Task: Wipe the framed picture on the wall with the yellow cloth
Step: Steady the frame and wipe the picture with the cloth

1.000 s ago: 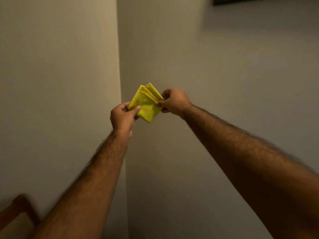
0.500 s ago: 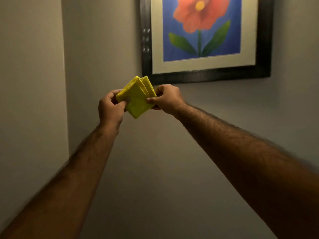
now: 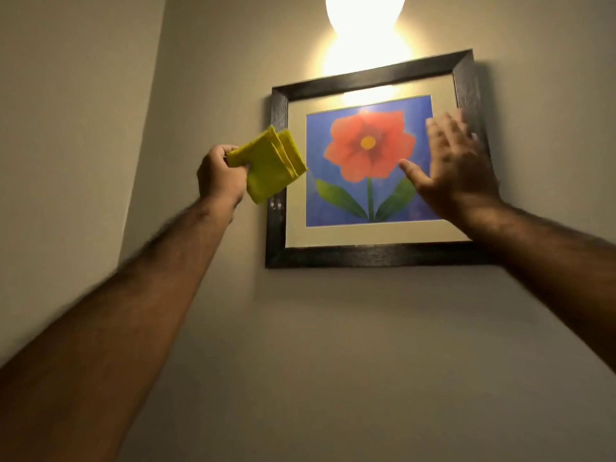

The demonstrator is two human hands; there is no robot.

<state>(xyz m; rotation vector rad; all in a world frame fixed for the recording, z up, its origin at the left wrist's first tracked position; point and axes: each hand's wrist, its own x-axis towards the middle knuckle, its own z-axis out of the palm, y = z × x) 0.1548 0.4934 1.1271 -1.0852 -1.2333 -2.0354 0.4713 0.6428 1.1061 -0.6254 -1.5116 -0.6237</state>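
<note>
A framed picture (image 3: 373, 256) hangs on the wall ahead, with a black frame, a cream mat and a red flower on blue. My left hand (image 3: 220, 176) grips a folded yellow cloth (image 3: 271, 168), raised beside the frame's left edge and overlapping it. My right hand (image 3: 453, 168) is open with fingers spread, blurred, in front of the picture's right side near the right frame bar; whether it touches the glass I cannot tell.
A bright wall lamp (image 3: 365, 15) glows just above the frame and reflects on the glass. A wall corner (image 3: 146, 128) runs down at the left. Bare wall lies below the picture.
My view tilted up, bringing the whole picture and lamp into sight. My right hand let go of the cloth and moved right to the picture; my left hand lifted the cloth to the frame's left edge.
</note>
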